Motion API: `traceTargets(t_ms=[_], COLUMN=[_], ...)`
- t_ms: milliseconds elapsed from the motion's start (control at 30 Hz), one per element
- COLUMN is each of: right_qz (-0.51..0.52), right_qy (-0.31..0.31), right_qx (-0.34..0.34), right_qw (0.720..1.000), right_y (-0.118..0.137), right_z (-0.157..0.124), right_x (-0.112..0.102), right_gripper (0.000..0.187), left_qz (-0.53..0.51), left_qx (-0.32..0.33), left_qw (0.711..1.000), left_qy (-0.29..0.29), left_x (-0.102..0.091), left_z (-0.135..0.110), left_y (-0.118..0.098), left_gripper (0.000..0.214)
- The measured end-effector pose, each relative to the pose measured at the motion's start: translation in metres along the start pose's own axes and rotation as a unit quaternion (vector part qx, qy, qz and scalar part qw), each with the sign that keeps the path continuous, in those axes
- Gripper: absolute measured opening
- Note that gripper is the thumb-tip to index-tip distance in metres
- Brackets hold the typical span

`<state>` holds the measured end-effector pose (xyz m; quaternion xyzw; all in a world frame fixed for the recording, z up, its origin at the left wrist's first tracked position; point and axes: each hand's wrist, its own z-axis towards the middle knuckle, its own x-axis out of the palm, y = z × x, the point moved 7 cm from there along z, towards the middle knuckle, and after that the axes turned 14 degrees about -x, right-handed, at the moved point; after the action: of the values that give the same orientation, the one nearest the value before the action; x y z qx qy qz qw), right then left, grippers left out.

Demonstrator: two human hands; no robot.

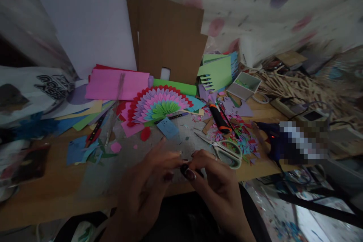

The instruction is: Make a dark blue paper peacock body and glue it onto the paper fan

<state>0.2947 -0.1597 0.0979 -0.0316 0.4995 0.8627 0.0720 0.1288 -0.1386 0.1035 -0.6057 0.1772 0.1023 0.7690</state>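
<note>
Your left hand (147, 185) and right hand (219, 181) met over the near edge of the wooden table (42, 196), low in the view. On each hand the thumb and forefinger were drawn together, and the two pinches touched tip to tip. The other left fingers (159, 145) were fanned out and lifted, probably to keep them off the spot you were working. Whether anything was clamped between the tips I cannot tell, since that spot was too small and blurred.

The pale-handled steel scissors (227, 149) lay just beside your right hand, blades pointing away to the left. They looked set down where that hand could take them without a reach. Beyond them the orange-and-black utility knife (219, 120) rested on a drift of small coloured paper scraps (244, 140), seemingly offcuts left where they fell.

Further back, straight ahead of your hands, the pleated half-circle paper fan in red, pink, purple and green (160, 104) lay flat. A small blue paper rectangle (168, 127) sat near its lower edge. Behind the fan were a green paper roll (176, 87) and a pink crepe sheet (116, 83). The brown cardboard panel (170, 34) leaned upright against the spotted cloth, most likely parked there to leave the table free.
</note>
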Motion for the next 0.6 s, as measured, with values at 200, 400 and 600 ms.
traceTargets(t_ms=[200, 400, 600], right_qz=[0.031, 0.03, 0.027], right_qy=[-0.037, -0.052, -0.046], right_qx=[0.052, 0.054, 0.056], right_qw=[0.997, 0.997, 0.997], right_y=[-0.005, -0.0038, -0.0075], right_z=[0.0004, 0.0023, 0.0033], right_x=[0.0006, 0.0013, 0.0005], right_gripper=[0.017, 0.016, 0.015], left_qz=[-0.014, -0.023, -0.012], left_qx=[-0.005, -0.037, -0.043], left_qw=[1.0, 0.999, 0.998], left_qy=[-0.016, -0.025, -0.036], left_x=[0.0039, 0.0071, 0.0053], left_z=[-0.005, -0.003, -0.0033], left_y=[0.0034, 0.0011, 0.0033], left_gripper=[0.026, 0.026, 0.027])
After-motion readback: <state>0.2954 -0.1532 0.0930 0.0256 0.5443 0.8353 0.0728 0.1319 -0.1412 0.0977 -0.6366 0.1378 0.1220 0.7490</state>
